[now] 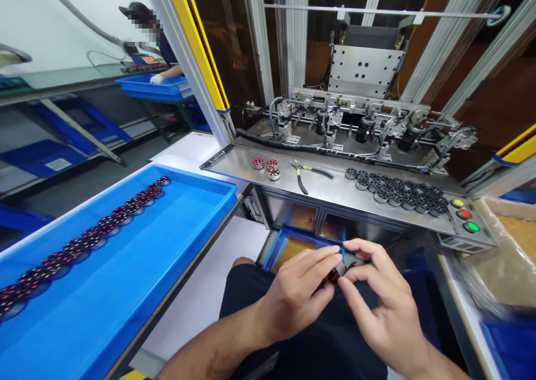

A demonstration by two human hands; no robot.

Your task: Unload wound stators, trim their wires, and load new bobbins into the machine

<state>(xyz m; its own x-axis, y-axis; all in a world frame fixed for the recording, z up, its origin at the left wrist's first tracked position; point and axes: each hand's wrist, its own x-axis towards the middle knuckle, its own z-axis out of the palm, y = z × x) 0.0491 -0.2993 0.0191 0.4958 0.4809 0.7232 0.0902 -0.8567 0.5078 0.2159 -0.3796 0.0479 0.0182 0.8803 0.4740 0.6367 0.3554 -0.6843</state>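
Above the lap, my left hand [295, 290] closes its fingers and thumb around a small round motor part [334, 275]. Dark reddish-brown windings and a greyish side of it show between the fingertips; the rest is covered. My right hand [381, 302] meets it from the other side, thumb tip and bent fingers against the same part. Beyond the hands, a steel ledge carries wire cutters [302, 177] with black-and-green handles, three red-and-copper wound motor parts [273, 173], and a cluster of black ring-shaped parts [402, 193].
A blue tray [184, 240] on the left holds a long row of wound parts. Behind the ledge stands a machine fixture [360, 117]. Yellow, red and green buttons [464, 214] sit at the ledge's right end. A person [170, 56] works at a blue bin further back.
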